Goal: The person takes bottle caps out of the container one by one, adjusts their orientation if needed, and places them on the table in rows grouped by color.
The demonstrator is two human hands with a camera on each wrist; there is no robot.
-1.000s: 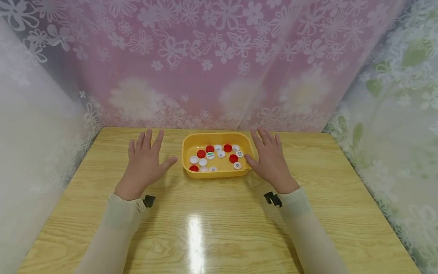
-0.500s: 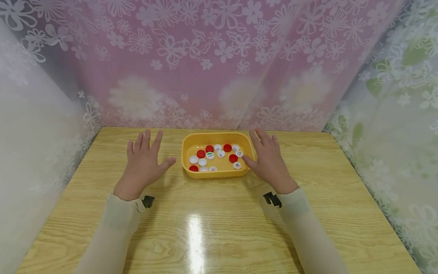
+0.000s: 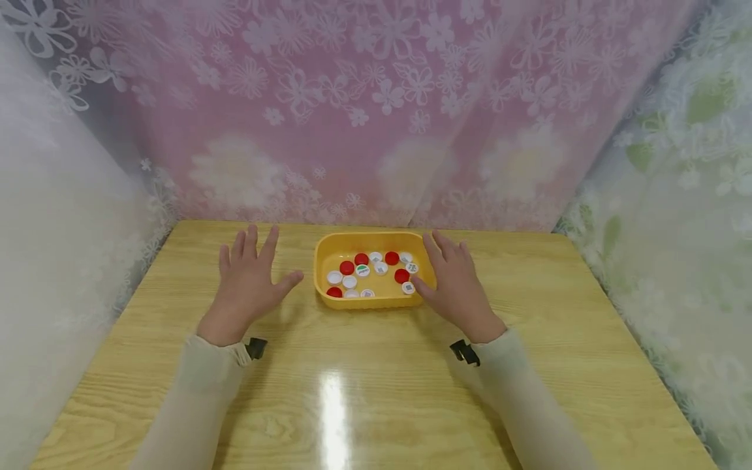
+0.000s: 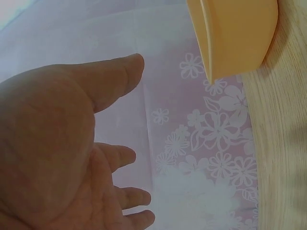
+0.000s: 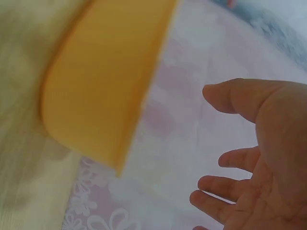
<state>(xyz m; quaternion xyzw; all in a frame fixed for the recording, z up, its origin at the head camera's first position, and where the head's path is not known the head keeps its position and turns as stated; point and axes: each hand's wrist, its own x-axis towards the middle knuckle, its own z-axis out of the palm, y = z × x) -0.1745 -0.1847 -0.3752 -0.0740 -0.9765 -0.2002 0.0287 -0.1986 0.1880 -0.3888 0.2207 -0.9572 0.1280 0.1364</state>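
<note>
A yellow plastic tray (image 3: pixel 376 303) sits near the back of the table in the head view. Scattered on its bottom are several red bottle caps (image 3: pixel 346 267) and several white bottle caps (image 3: pixel 334 278), some with printed marks. To the tray's left, my left hand (image 3: pixel 247 284) hovers with fingers spread and holds nothing; the left wrist view shows a gap between its thumb and the tray wall (image 4: pixel 240 38). My right hand (image 3: pixel 458 290) overlaps the tray's right end in the head view, fingers extended. From the right wrist, the tray's outer side (image 5: pixel 100 76) appears apart from the thumb.
The wooden table (image 3: pixel 376 405) extends in front of the tray and to both sides. A pink flowered curtain (image 3: pixel 352 150) hangs right behind the table's back edge. Pale flowered curtains (image 3: pixel 693 261) close in the left and right sides.
My right hand has shifted left, and its thumb and index finger now overlap the tray's right end more. The left hand has hardly moved. The head view has tilted slightly.
</note>
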